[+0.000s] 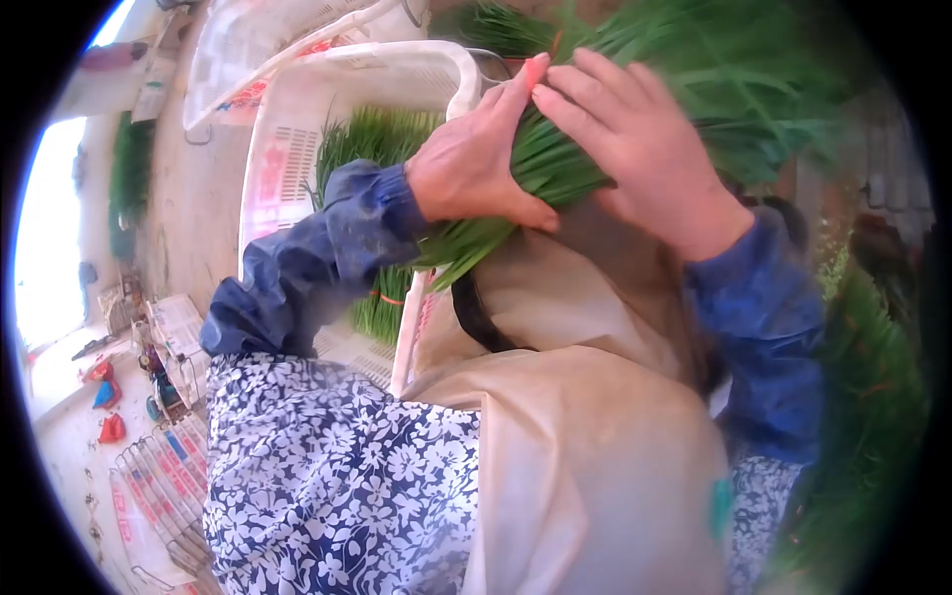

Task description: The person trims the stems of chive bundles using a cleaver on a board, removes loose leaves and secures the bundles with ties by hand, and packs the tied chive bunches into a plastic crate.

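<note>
Because it'd probably splay otherwise, I've got the left hand point(466, 164) and right hand point(640, 144) both curled around the chive-like bundle point(557, 164), right beside the white plastic crate point(372, 74).

The far tips of the green bunch point(739, 74) at 1 o'clock are a blur, and the top edge cuts them off. The palm of the right grip point(635, 149) is hidden; so is that of the left grip point(481, 164). The left sleeve point(307, 253) covers part of the bin point(402, 74) and the greens point(362, 144) in it. Red print on the bin is too fuzzy to read. At 11 o'clock another bin point(238, 45) runs off the top. The pile point(868, 397) at 4 o'clock is dim and blurry. The small red and blue thing point(104, 387) at 8 o'clock is too tiny to tell. The bottom edge cuts off the apron point(605, 476) at 6 o'clock.
</note>
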`<move>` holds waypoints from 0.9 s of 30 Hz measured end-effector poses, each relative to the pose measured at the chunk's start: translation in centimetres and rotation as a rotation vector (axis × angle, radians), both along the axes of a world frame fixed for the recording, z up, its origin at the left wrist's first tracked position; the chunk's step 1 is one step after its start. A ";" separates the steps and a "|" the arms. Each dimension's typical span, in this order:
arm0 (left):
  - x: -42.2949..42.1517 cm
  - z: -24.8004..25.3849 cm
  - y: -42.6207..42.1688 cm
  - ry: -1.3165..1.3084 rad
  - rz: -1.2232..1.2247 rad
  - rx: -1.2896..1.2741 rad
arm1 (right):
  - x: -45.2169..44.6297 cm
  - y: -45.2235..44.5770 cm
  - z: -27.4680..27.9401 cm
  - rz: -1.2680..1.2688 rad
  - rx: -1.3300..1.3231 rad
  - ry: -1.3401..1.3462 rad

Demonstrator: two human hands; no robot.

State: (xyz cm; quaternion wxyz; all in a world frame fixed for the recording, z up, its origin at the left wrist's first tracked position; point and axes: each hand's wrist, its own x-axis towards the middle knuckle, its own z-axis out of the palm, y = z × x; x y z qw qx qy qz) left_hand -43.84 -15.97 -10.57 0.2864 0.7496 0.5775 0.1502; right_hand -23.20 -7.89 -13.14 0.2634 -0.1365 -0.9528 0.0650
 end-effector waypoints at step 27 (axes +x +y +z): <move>2.3 -0.3 -0.6 -0.734 0.071 -0.448 | 3.7 -5.5 -1.1 -0.020 -0.530 0.145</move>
